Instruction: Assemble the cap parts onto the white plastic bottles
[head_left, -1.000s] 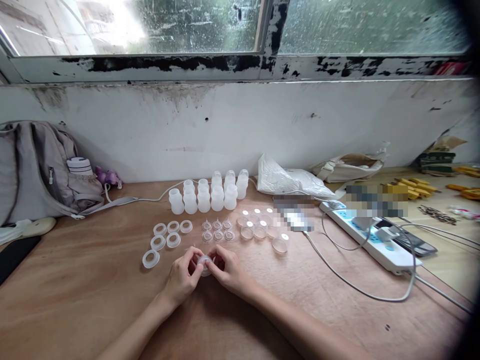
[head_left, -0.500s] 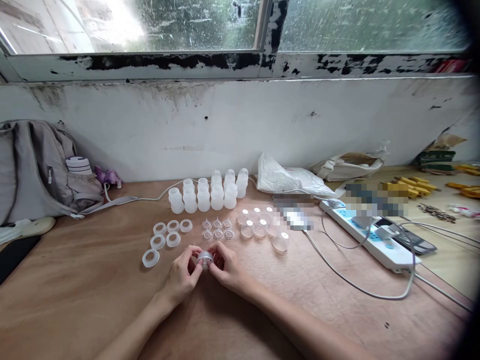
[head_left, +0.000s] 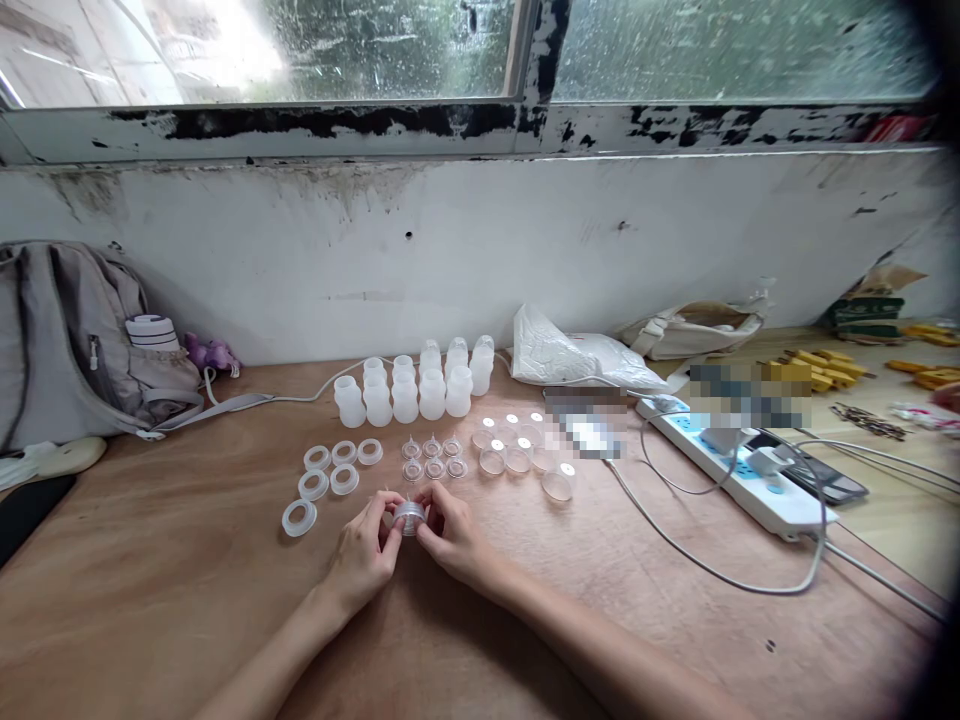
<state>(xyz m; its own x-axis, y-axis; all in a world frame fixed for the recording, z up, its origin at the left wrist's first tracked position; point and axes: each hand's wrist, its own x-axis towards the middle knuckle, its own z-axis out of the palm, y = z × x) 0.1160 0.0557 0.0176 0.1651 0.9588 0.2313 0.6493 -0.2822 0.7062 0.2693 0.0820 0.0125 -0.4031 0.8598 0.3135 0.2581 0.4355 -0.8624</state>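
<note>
Between the fingertips of my left hand (head_left: 367, 550) and my right hand (head_left: 454, 535) is a small translucent bottle collar ring (head_left: 409, 512), held just above the table. A thin tip sticks up over it, perhaps from a nipple inside; the fingers hide its sides. Just beyond my hands lie several clear bottle nipples (head_left: 433, 468) in two rows. Loose collar rings (head_left: 300, 518) lie to the left, and clear round caps (head_left: 557, 486) to the right. Behind them stand frosted baby bottles (head_left: 405, 398), several of them open at the top and 3 at the back with domed tops.
A white power strip (head_left: 750, 475) with plugs and a looping cable (head_left: 697, 565) occupies the right side. A white plastic bag (head_left: 577, 355) lies by the wall. The grey backpack (head_left: 82, 340) and a dark flat object (head_left: 30, 515) are on the left.
The view has shifted very slightly. Both hands keep their pinch on the collar ring, which looks a little more level. Something blurred has come in at the far right edge.
</note>
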